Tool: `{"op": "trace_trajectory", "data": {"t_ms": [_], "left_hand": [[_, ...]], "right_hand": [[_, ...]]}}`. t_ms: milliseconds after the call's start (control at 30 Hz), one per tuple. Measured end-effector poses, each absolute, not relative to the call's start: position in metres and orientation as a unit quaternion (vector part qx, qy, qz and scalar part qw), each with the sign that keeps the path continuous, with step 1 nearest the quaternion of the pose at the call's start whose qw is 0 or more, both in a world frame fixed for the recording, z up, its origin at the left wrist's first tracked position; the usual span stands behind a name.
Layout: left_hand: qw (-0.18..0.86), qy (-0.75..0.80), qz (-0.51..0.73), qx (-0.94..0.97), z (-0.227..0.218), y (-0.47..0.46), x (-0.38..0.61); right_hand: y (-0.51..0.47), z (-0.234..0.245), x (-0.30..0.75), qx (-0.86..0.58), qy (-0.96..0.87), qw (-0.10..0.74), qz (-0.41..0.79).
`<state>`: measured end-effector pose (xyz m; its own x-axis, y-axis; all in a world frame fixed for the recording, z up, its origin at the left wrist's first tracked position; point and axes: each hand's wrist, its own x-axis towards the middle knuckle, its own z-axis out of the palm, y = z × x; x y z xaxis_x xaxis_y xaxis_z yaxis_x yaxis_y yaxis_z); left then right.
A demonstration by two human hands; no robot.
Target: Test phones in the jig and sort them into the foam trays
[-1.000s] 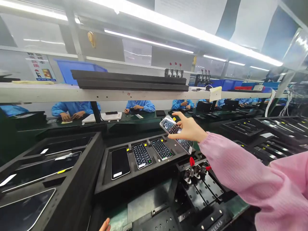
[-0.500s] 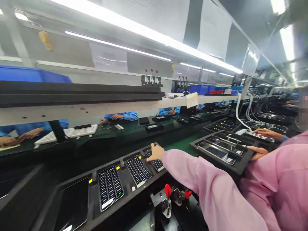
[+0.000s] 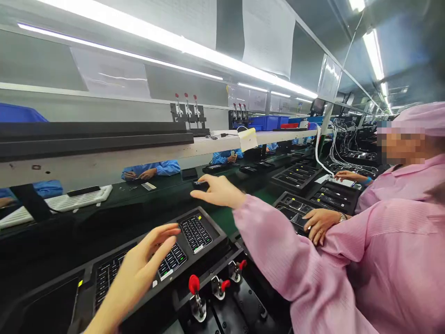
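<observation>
A long black tray [image 3: 217, 239] runs diagonally in front of me, holding several smartphones. One phone with a lit grid of boxes [image 3: 196, 232] lies at its right end, and a similar phone [image 3: 174, 260] is partly covered by my left hand [image 3: 134, 271]. That hand hovers above the tray with thumb and fingers apart. Farther left are another grid-screen phone [image 3: 102, 283] and a phone with a dark screen [image 3: 48, 308]. My right hand [image 3: 222, 191], in a pink sleeve, reaches above the dark line beyond the tray. Its fingers are spread, with nothing visible in them.
Red-handled toggle clamps [image 3: 196, 297] stand below the tray. On the right, a co-worker's hand [image 3: 321, 222] rests at another phone tray [image 3: 285, 199]. A white shelf [image 3: 146, 150] crosses ahead, and people in blue sleeves [image 3: 167, 168] work behind it.
The view has swung right. My right hand has lifted off the phone at the tray's right end and moved beyond the tray. My left hand has come into view over the phones.
</observation>
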<state>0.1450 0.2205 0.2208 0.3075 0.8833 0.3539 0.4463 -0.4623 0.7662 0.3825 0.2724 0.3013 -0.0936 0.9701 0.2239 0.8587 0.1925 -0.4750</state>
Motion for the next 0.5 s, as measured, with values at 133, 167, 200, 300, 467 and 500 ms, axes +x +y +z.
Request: {"op": "trace_trajectory", "data": {"t_ms": [133,167,200,300,467,500], "left_hand": [[0.295,0.309,0.23,0.874,0.235,0.265,0.232],[0.272,0.291,0.171,0.901,0.229,0.277,0.254],[0.267,0.283,0.136,0.911,0.221,0.288,0.275],[0.256,0.283,0.052,0.923,0.191,0.319,0.331],[0.232,0.294,-0.053,0.926,0.15,0.342,0.384],[0.225,0.289,-0.06,0.929,0.145,0.342,0.389]], "right_hand": [[0.156,0.327,0.43,-0.607,-0.651,0.452,0.054],[0.126,0.317,0.44,-0.609,-0.61,0.504,0.059],[0.099,0.301,0.447,-0.613,-0.559,0.555,0.061],[0.047,0.22,0.458,-0.664,-0.349,0.661,-0.007],[0.03,0.083,0.47,-0.717,-0.225,0.659,0.003],[0.029,0.068,0.477,-0.701,-0.208,0.682,0.024]]}}
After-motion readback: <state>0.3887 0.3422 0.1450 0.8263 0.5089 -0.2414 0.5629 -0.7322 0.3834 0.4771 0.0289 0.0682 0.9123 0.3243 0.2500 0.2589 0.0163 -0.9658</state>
